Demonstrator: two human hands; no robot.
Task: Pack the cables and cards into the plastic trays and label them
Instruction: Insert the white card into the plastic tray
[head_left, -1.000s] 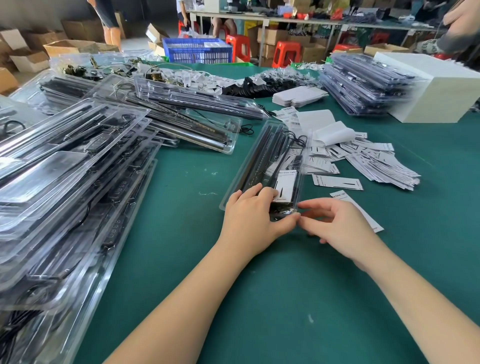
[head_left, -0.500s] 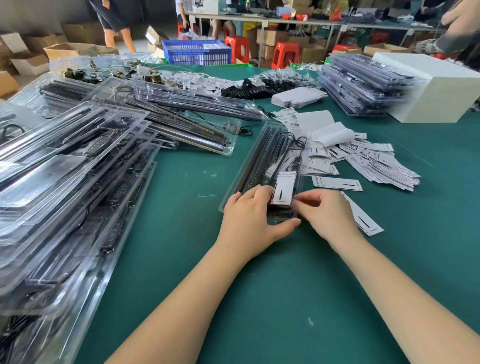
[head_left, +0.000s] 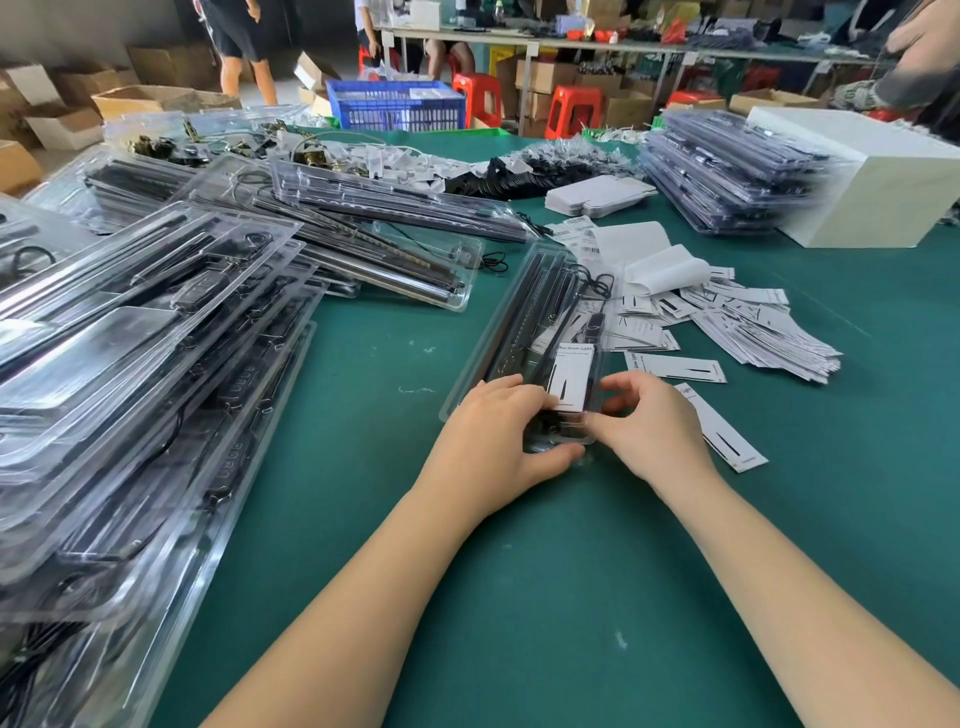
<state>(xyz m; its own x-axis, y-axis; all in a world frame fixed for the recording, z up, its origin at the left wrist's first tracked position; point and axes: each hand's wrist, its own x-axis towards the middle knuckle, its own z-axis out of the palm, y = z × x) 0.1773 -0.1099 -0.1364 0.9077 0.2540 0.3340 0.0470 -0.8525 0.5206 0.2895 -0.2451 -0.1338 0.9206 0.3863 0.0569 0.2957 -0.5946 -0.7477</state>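
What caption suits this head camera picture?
Both hands, left hand and right hand, hold a clear plastic tray with a white card on the green table.

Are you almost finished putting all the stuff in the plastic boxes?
Not yet. Done-looking: a stack of filled trays at the far right. In hand: the left hand and right hand hold the near end of one clear tray with black cables and a white card inside. Left: loose cards spread on the green table, and the big pile of trays on the left, whose stage I can't tell.
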